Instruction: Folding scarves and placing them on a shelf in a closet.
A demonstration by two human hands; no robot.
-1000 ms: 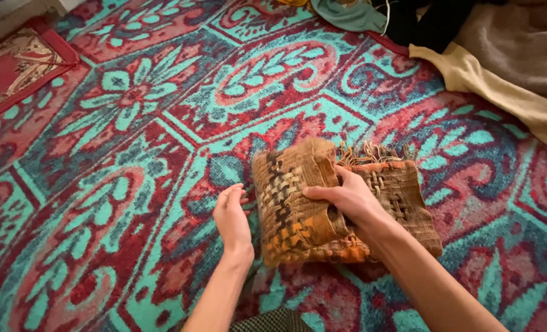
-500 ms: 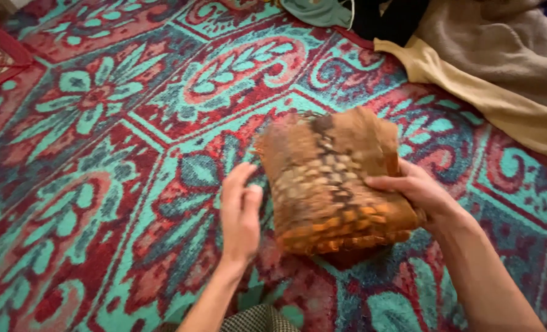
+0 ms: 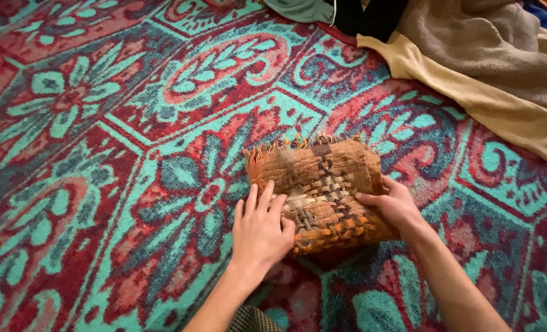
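Lowered woven cloth (image 3: 322, 184) now under left hand (image 3: 260, 230).

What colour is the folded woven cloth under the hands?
Brown and orange, with a darker checked weave, on the folded cloth; the head view shows it.

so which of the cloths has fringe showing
The folded brown-orange woven cloth under both hands; its far edge is fringed. The beige and grey cloths show none.
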